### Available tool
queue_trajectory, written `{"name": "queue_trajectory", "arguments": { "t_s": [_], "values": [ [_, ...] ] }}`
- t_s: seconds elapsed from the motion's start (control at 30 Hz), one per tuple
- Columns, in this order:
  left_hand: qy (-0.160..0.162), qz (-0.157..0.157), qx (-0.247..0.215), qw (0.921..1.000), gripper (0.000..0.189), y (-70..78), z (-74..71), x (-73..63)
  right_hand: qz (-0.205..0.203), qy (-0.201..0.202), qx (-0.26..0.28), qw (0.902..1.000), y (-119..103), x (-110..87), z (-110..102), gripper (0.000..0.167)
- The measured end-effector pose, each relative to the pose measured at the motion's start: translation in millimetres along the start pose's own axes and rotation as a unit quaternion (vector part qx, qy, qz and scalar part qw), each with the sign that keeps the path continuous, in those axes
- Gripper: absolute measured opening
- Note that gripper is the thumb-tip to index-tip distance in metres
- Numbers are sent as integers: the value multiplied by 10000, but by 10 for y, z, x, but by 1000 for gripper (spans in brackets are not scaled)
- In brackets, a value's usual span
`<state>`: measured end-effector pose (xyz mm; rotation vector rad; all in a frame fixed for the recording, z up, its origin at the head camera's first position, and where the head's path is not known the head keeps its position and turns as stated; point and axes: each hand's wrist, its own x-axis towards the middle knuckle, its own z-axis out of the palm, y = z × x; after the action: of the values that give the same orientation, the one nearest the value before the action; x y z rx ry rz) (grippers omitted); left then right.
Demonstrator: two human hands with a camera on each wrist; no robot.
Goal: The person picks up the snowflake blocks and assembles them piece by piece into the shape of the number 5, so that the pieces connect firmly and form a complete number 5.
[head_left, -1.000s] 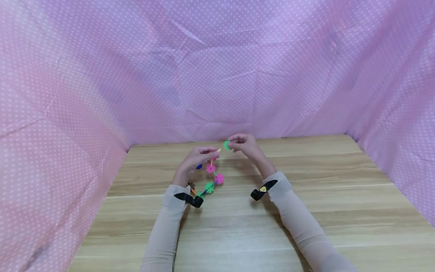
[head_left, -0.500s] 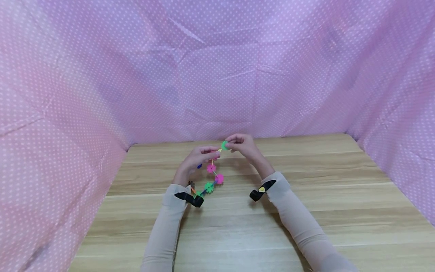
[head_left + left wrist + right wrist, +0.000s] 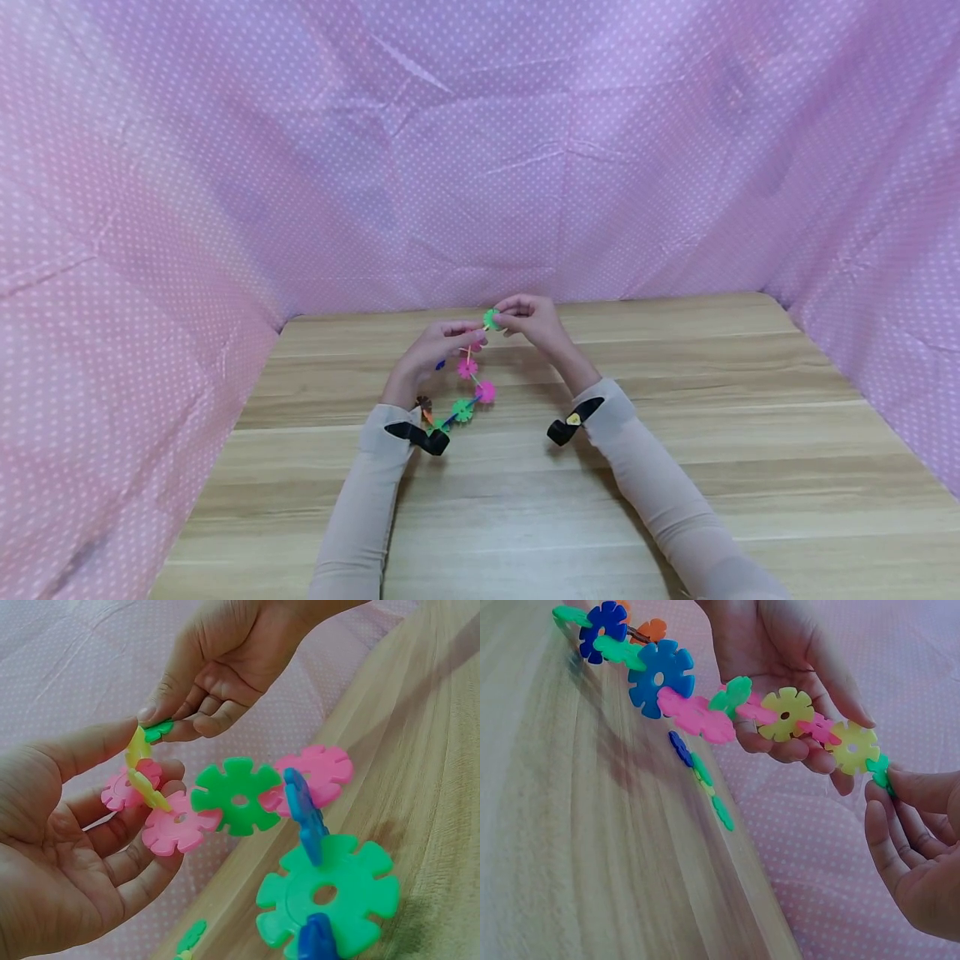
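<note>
A chain of interlocked snowflake building discs (image 3: pixel 660 679), notched and brightly coloured, hangs from my left hand (image 3: pixel 433 348) down toward the table. In the left wrist view, my left thumb is at the end yellow disc (image 3: pixel 137 747), with the fingers curled beneath a pink disc (image 3: pixel 131 785). Between thumb and index finger my right hand (image 3: pixel 538 323) pinches a small green disc (image 3: pixel 880 772). That green disc overlaps the edge of the end yellow disc in the right wrist view. Green and blue discs make up the chain's lower part, partly hidden behind my left wrist in the head view.
Several loose discs, among them a blue one (image 3: pixel 680 748) and a green one (image 3: pixel 722 813), lie on the wooden table (image 3: pixel 525 517) near its far edge, mostly behind my left hand. Pink dotted cloth (image 3: pixel 480 183) hangs around the table's back and sides.
My right hand has moved left with the green disc, closing the gap to the yellow disc at the chain's end. My left hand stays nearly in place.
</note>
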<state>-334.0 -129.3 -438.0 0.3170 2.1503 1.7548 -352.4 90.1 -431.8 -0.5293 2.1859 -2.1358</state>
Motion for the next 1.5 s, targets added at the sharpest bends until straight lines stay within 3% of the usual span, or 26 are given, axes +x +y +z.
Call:
{"name": "queue_trajectory", "arguments": {
  "t_s": [0.3, 0.53, 0.83, 1.13, 1.33, 1.5],
  "values": [
    [259, -70, -417, 9988, 38, -4, 55, 21, -20, -6, -72, 10000, 10, -19, 5, 25],
    [626, 157, -435, 9970, 34, -4, 56, -2, -43, -121, -25, 9999, 25, -12, 12, 26],
    [806, 516, -501, 9941, 32, 1, 108, 3, 69, -110, 23, 9999, 55, -18, -6, 25],
    [821, 631, -398, 9938, 35, -19, 109, 22, -19, -337, 185, 9993, 93, -19, -17, 25],
    [614, 527, -244, 9964, 36, 11, 80, -11, 287, -652, -139, 9974, 53, -10, -111, 27],
    [427, 536, -201, 9974, 38, 3, 45, -10, 259, -823, -126, 9962, 42, 15, -134, 25]
  ]
}}
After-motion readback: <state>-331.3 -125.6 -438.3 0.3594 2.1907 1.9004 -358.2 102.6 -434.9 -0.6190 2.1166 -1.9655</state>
